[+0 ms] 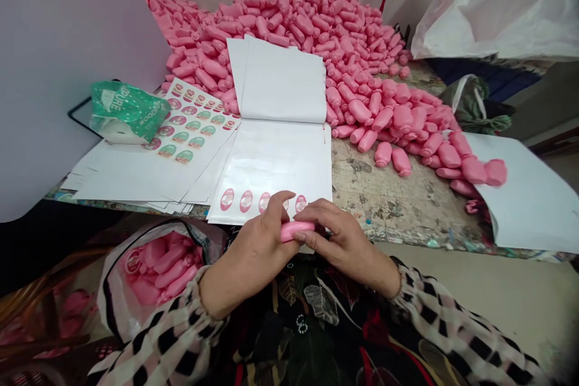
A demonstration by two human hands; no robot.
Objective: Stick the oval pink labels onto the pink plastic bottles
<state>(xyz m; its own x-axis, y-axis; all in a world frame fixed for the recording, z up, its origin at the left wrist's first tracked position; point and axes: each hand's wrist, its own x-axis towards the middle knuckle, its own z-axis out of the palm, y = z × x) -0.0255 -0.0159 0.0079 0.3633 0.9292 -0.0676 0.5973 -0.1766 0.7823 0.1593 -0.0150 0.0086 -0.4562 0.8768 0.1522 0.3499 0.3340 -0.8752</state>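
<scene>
One pink bottle (297, 231) lies crosswise, long axis running left to right, close to the label sheet (271, 163). Left hand (248, 247) pinches its left end; right hand (344, 241) curls narrowly over its right end. Both hold it.

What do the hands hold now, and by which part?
A small pink plastic bottle, lying sideways: the left hand grips one end, the right hand the other.
</scene>
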